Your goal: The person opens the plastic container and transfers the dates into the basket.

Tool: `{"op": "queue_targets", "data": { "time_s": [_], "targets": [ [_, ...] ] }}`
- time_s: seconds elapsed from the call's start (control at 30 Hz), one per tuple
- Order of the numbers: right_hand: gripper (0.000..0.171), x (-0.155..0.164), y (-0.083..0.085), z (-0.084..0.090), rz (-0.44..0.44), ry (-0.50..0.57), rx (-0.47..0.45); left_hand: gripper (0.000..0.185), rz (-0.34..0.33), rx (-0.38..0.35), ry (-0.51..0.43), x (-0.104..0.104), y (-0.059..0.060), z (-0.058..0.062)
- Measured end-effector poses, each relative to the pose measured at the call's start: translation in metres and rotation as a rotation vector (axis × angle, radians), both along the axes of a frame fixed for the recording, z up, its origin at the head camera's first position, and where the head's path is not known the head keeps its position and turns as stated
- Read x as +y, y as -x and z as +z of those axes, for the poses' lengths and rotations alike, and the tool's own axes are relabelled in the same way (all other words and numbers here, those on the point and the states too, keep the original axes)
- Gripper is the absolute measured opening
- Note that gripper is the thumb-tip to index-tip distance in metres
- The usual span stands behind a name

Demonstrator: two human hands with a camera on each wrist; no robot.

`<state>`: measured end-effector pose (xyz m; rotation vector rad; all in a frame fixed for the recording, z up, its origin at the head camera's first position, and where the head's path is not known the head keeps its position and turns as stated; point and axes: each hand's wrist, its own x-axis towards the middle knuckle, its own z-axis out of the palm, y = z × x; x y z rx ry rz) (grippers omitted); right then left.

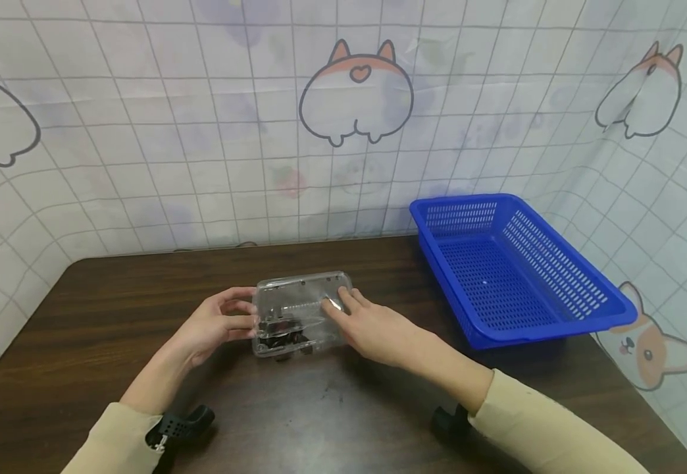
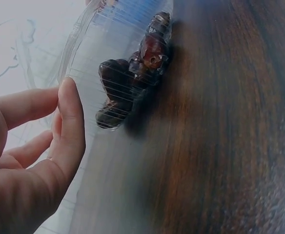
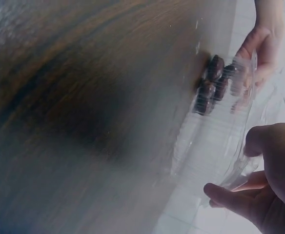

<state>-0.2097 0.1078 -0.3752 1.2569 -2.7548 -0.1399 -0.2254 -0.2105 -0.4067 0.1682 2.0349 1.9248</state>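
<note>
A clear plastic clamshell box (image 1: 305, 299) lies on the dark wooden table (image 1: 112, 316), with several dark brown dates (image 1: 281, 337) bunched at its near left corner. My left hand (image 1: 222, 322) holds the box's left end, its thumb (image 2: 69, 117) against the rim. My right hand (image 1: 370, 326) lies over the right part of the lid. In the right wrist view the right hand (image 3: 272, 180) pinches the clear rim (image 3: 240, 168) between thumb and fingers. The dates (image 2: 128, 83) press against the box wall next to the table, and they show as dates (image 3: 211, 87) through the plastic.
An empty blue plastic basket (image 1: 547, 332) stands at the right back of the table, a hand's width from the box. A cloth with cartoon corgis (image 1: 355, 92) hangs behind and at both sides. Black wrist mounts (image 1: 180, 424) sit near the front edge.
</note>
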Motion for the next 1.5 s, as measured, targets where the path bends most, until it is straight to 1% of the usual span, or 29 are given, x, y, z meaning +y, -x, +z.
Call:
{"op": "queue_targets", "data": {
  "time_s": [0.13,0.2,0.3,0.5,0.63,0.83,1.03,1.2,1.4,1.5],
  "targets": [
    [0.059,-0.010,0.002,0.002,-0.030,-0.040,-0.045,0.065,0.024,0.015,0.011,-0.006,-0.003,-0.003],
    [0.059,-0.016,0.002,0.001,-0.044,-0.036,-0.060,0.065,0.033,0.017,0.018,-0.010,-0.005,-0.004],
    [0.061,-0.017,0.001,0.000,-0.051,-0.004,-0.050,0.065,0.027,0.013,0.019,-0.013,-0.004,-0.003],
    [0.060,-0.013,0.000,0.003,-0.027,0.045,-0.007,0.065,0.025,0.016,0.028,-0.008,-0.001,0.000],
    [0.054,-0.010,0.002,0.003,-0.009,0.115,0.033,0.064,0.036,0.011,0.031,-0.006,0.000,0.000],
    [0.042,-0.004,0.003,0.003,0.015,0.228,0.049,0.063,0.053,0.003,0.042,-0.004,0.000,-0.001],
    [0.039,0.005,0.003,-0.001,0.021,0.322,0.029,0.064,0.054,-0.015,0.035,0.002,0.001,0.001],
    [0.037,0.013,0.003,-0.004,0.025,0.380,0.050,0.065,0.048,-0.024,0.031,0.007,0.002,-0.001],
    [0.034,0.014,0.006,-0.007,0.024,0.506,0.058,0.064,0.055,-0.030,0.024,0.006,0.004,-0.001],
    [0.034,0.013,0.006,-0.009,0.024,0.539,0.065,0.064,0.055,-0.035,0.021,0.005,0.004,-0.002]
  ]
}}
